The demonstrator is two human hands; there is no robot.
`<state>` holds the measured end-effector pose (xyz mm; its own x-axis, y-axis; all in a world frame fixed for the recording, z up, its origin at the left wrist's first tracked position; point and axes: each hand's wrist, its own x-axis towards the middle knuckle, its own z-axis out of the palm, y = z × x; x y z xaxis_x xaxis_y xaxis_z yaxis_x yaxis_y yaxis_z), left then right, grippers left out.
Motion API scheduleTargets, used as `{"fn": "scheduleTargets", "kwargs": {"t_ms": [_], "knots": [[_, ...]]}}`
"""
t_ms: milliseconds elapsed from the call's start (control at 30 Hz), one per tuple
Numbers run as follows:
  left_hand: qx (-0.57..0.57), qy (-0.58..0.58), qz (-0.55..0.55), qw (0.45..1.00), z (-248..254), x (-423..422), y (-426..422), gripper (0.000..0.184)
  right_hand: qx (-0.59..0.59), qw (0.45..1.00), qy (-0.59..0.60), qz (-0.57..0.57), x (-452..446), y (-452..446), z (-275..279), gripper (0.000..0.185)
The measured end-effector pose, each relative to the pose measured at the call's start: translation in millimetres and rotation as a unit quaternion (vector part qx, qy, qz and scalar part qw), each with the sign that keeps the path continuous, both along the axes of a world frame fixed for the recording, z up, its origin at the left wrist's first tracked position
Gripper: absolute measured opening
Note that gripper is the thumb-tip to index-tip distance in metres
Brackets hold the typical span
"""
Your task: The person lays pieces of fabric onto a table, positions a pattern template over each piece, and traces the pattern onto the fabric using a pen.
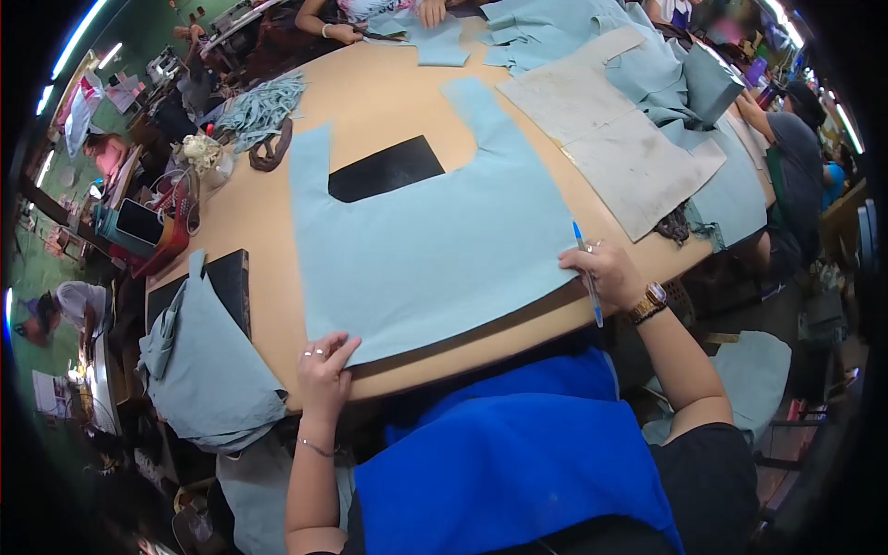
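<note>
A light blue cloth piece [416, 250] with a deep notch at its far edge lies spread on the tan table [388, 97]. My left hand [324, 370] pinches its near left corner between thumb and fingers. At the near right corner my right hand [606, 275] grips the cloth, with a blue pen [586, 273] also held among its fingers. The near edge of the cloth is lifted slightly over the table's edge. Inside the notch a black flat piece [387, 170] shows.
Folded blue cloth [208, 361] hangs over the table's left edge. A stained pale pattern sheet [615, 129] and piled blue cloth [661, 74] lie at the right. Cloth strips [264, 109] and a red basket [162, 236] are far left. Across the table, a person's hands hold scissors [384, 40].
</note>
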<state>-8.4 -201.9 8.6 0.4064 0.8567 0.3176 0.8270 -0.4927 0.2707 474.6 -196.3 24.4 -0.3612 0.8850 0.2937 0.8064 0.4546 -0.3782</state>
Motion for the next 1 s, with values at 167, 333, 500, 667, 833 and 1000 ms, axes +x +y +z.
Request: {"fn": "scheduleTargets", "kwargs": {"t_ms": [167, 333, 500, 667, 833, 1000], "knots": [[0.009, -0.145, -0.048, 0.988, 33, 28, -13, 0.044, 0.024, 0.992, 0.007, -0.125, 36, -14, 10, 0.019], [-0.227, -0.454, -0.455, 0.732, 153, 94, -20, 0.054, -0.007, 0.845, -0.1, -0.525, 118, 5, 1, 0.053], [-0.304, -0.583, -0.627, 0.419, 221, 146, -38, 0.036, -0.071, 0.812, -0.088, -0.572, 179, 21, -32, 0.077], [-0.35, -0.649, -0.605, 0.299, 227, 155, -48, 0.03, -0.079, 0.807, 0.048, -0.583, 189, 26, -40, 0.084], [-0.384, -0.715, -0.535, 0.237, 222, 151, -69, 0.028, -0.067, 0.707, 0.493, -0.503, 173, 21, -29, 0.068], [-0.435, -0.301, -0.358, 0.769, 127, 141, 1, 0.023, -0.031, 0.686, 0.65, -0.325, 161, 54, -13, 0.045]]}}
